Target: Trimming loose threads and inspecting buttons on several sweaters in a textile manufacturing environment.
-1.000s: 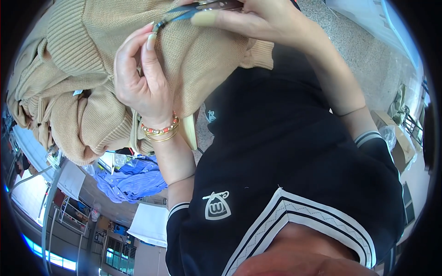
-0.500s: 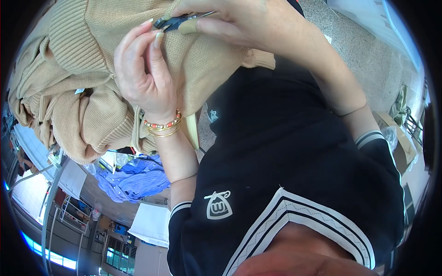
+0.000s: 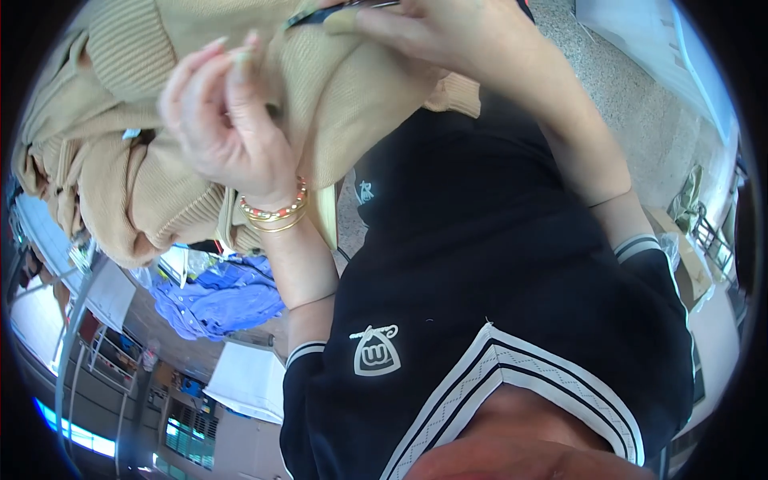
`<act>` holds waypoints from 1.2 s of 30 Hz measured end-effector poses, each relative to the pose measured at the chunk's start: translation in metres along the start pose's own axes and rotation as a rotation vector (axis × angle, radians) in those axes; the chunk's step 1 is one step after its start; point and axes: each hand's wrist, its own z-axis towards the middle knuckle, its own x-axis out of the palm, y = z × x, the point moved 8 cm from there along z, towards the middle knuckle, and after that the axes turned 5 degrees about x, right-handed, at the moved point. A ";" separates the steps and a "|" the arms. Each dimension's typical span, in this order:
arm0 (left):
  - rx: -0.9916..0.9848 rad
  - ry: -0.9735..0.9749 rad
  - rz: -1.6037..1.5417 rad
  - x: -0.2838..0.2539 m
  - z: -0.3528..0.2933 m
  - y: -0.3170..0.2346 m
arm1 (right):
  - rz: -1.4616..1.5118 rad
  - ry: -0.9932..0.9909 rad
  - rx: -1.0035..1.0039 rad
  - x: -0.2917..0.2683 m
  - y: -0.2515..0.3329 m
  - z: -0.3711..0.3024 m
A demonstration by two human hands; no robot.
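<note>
A beige knitted sweater (image 3: 336, 104) lies spread under both my hands, its ribbed band to the left. My right hand (image 3: 432, 36), at the top edge, is closed round small dark thread snips (image 3: 316, 16). A tan cover sits on that thumb, and part of the hand is cut off by the frame. To the left, my left hand (image 3: 228, 120) is raised over the knit, with gold and red bracelets on its wrist. Its fingers are curled with the tips drawn together, blurred by motion. Anything between those tips is too small to make out.
More beige knitwear (image 3: 120, 192) is heaped at the left. Below it lies a blue-purple garment (image 3: 216, 300), near a white box-like thing (image 3: 248, 380). A translucent plastic bin (image 3: 640, 40) stands at the upper right, and a cardboard box (image 3: 680, 256) sits by my right elbow.
My left hand has come away from the snips, moving left. The snips and my right hand have shifted slightly up. The view has moved a little.
</note>
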 end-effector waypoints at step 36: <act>-0.192 0.303 0.277 0.006 -0.012 0.002 | -0.179 0.087 0.359 -0.058 -0.039 -0.029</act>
